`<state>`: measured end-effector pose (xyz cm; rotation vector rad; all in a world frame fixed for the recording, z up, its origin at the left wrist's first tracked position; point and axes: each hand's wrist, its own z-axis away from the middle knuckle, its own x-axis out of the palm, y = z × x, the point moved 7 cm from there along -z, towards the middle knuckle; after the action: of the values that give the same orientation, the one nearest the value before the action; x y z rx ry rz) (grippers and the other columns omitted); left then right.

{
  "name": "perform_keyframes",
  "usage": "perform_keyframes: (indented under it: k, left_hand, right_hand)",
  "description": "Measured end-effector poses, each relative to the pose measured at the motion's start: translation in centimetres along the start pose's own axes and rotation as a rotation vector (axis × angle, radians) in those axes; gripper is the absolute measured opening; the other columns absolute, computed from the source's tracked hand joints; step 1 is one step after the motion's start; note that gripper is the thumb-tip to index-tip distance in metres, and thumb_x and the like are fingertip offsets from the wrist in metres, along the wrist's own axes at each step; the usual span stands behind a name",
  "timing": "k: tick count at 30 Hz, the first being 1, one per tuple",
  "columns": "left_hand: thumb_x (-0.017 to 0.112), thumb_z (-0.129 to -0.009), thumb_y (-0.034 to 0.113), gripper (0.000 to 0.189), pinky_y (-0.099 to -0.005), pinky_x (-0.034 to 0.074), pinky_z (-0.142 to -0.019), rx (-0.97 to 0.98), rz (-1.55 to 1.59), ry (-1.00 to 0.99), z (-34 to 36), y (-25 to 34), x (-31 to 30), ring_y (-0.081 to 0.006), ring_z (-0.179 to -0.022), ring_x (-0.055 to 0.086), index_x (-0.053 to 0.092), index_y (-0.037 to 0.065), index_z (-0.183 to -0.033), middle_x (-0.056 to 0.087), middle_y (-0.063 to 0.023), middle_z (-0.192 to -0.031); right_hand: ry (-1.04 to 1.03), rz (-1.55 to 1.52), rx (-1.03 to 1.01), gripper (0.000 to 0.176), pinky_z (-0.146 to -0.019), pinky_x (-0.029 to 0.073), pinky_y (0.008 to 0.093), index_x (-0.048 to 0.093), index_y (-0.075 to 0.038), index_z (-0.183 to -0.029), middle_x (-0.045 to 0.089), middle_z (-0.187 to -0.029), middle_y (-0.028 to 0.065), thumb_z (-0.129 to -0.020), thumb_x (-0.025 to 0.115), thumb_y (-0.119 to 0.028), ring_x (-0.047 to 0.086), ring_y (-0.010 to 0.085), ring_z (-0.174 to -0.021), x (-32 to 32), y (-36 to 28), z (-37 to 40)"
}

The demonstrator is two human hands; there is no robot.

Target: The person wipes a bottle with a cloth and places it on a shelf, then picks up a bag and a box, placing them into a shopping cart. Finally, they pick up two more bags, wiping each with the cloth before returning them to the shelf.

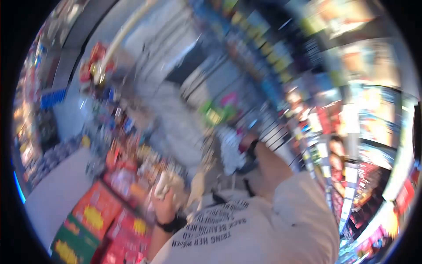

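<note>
blur smears the whole view, so only the larger shapes read. left hand [163, 203], with a black band [172, 225] at the wrist, is raised in front of the white shirt [255, 229] and seems to be closed around a pale packet [169, 181], which stands just above the fist. right hand [247, 143] also wears a dark band at the wrist and reaches further out, up against a white bag [231, 152]; i cannot tell whether its fingers are wide or closed on it. the bag sits beside thin wire bars [274, 127]. below and left of the left hand lie red boxes [99, 207] with yellow labels, and a green box [70, 246] is next to them near the lower edge. crowded shelves [351, 114] of bright goods run down the right side.
</note>
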<state>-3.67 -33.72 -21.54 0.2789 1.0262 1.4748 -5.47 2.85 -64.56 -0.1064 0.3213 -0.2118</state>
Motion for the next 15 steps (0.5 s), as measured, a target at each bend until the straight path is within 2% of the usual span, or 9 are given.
perform_keyframes:
  k: [1,3,5,6,7,8,10,12,15]
  left_hand:
    - [0.068,-0.09,0.005,0.042,-0.0287,0.051,-0.082,0.072,0.136,-0.052,-1.0,0.5,0.5,-0.013,-0.095,0.063,0.058,0.002,-0.13,0.066,-0.0049,-0.112]
    - [0.069,-0.091,0.01,0.039,-0.03,0.052,-0.079,0.021,0.199,0.03,-2.3,1.5,1.0,-0.0144,-0.093,0.063,0.058,0.003,-0.127,0.066,-0.0053,-0.108]
    - [0.068,-0.09,0.012,0.028,-0.0311,0.052,-0.075,0.203,0.159,-0.245,-4.9,4.3,4.2,-0.0155,-0.088,0.063,0.063,0.004,-0.117,0.066,-0.0057,-0.099]
    - [0.067,-0.09,0.012,0.024,-0.0317,0.052,-0.075,0.265,0.301,-0.388,-5.6,7.4,6.7,-0.0158,-0.086,0.064,0.065,0.004,-0.113,0.067,-0.0059,-0.097]
    - [0.058,-0.098,0.024,0.012,-0.0303,0.043,-0.061,0.106,0.55,-0.604,-3.9,12.3,9.8,-0.0156,-0.072,0.053,0.054,0.013,-0.095,0.055,-0.0012,-0.084]
    - [0.048,-0.106,0.036,0.033,-0.0289,0.034,-0.047,-0.092,0.746,-0.812,-0.8,15.6,12.2,-0.0154,-0.057,0.042,0.043,0.022,-0.076,0.043,0.0035,-0.072]
    - [0.052,-0.104,0.024,0.025,-0.0264,0.035,-0.051,0.336,0.401,-0.762,1.5,19.5,12.6,-0.0111,-0.061,0.041,0.046,0.019,-0.08,0.045,0.0033,-0.077]
    - [0.054,-0.103,0.014,0.022,-0.0243,0.035,-0.055,0.441,0.386,-0.832,2.8,20.4,15.3,-0.0079,-0.064,0.04,0.046,0.017,-0.083,0.046,0.0032,-0.08]
    - [0.054,-0.102,0.005,0.023,-0.0221,0.035,-0.06,0.283,0.71,-1.104,5.1,20.1,18.8,-0.0058,-0.065,0.039,0.045,0.015,-0.084,0.044,0.0035,-0.08]
  right_hand:
    - [0.037,0.205,-0.108,0.066,-0.098,0.051,0.0428,0.071,-0.002,-0.119,0.068,-0.122,0.0232,-0.069,0.084,-0.044,0.065,0.0327,-0.117,-3.4,-1.5,3.2]
    - [0.214,-0.056,-0.119,0.041,-0.092,0.053,0.0481,0.075,-0.009,-0.108,0.069,-0.116,0.0224,-0.076,0.072,-0.035,0.066,0.0368,-0.109,-9.3,-1.1,9.3]
    - [0.204,-0.001,-0.118,0.04,-0.088,0.053,0.0485,0.07,-0.012,-0.114,0.071,-0.112,0.0214,-0.094,0.051,-0.041,0.067,0.0342,-0.108,-13.2,-1.4,13.0]
    - [0.526,-0.278,-0.114,0.042,-0.09,0.052,0.05,0.066,-0.012,-0.119,0.07,-0.111,0.0216,-0.1,0.042,-0.04,0.067,0.0345,-0.108,-13.2,0.5,11.5]
    - [0.762,-0.074,-0.121,0.032,-0.083,0.055,0.0495,0.069,-0.009,-0.112,0.073,-0.105,0.0179,-0.1,0.045,-0.025,0.07,0.0354,-0.104,-16.8,-0.6,16.6]
    - [0.768,-0.071,-0.166,0.031,-0.08,0.056,0.0498,0.069,-0.01,-0.114,0.073,-0.1,0.0168,-0.102,0.042,-0.021,0.071,0.0342,-0.099,-20.2,-2.0,24.0]
    - [0.833,-0.129,-0.182,0.03,-0.073,0.056,0.0488,0.071,-0.01,-0.107,0.073,-0.091,0.0165,-0.101,0.046,-0.026,0.071,0.0345,-0.09,-21.7,-3.0,28.7]
    - [0.831,-0.069,-0.218,0.032,-0.069,0.055,0.0485,0.072,-0.01,-0.101,0.072,-0.086,0.017,-0.1,0.048,-0.032,0.071,0.0361,-0.086,-24.1,-4.4,38.2]
    - [0.992,-0.146,-0.387,0.04,-0.065,0.053,0.0463,0.072,-0.009,-0.094,0.071,-0.078,0.0164,-0.098,0.05,-0.043,0.07,0.035,-0.081,-23.6,-4.3,47.5]
